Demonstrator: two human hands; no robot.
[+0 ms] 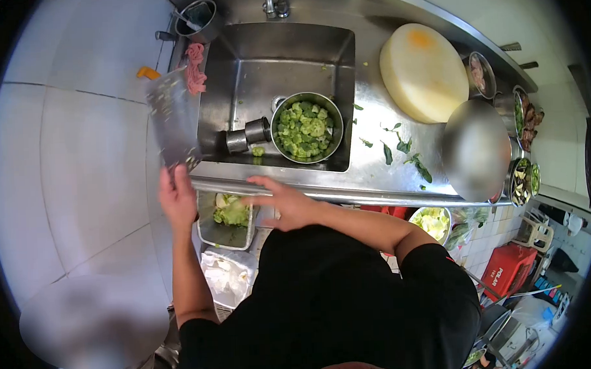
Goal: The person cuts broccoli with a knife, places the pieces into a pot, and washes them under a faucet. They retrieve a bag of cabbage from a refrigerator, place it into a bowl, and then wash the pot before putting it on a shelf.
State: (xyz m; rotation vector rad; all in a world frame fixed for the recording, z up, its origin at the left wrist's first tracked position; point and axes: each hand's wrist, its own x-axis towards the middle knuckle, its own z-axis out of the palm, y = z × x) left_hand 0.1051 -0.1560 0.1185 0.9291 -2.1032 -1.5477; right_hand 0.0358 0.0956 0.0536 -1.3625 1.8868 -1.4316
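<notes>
My left hand (179, 196) is closed around the lower end of a cleaver (173, 120). Its broad grey blade points up, blurred by motion and flecked with pale bits. The handle is hidden in my hand. My right hand (283, 203) is open, fingers apart, beside the sink's front edge. Below its fingertips is a plastic bin (206, 239) holding green and pale vegetable trimmings (230, 211). In the steel sink (252, 49) stands a pot (338, 141) full of cut broccoli (306, 129). Two small metal cups (247, 135) lie against it, near a loose floret (258, 151).
A thick round chopping board (425, 72) lies on the steel counter among scattered leaves (405, 145). Bowls of food line the right end, partly behind a blurred patch. A pink cloth (195, 67) hangs by the sink's left rim. Below are a white-lined bin (224, 275) and a red crate (509, 270).
</notes>
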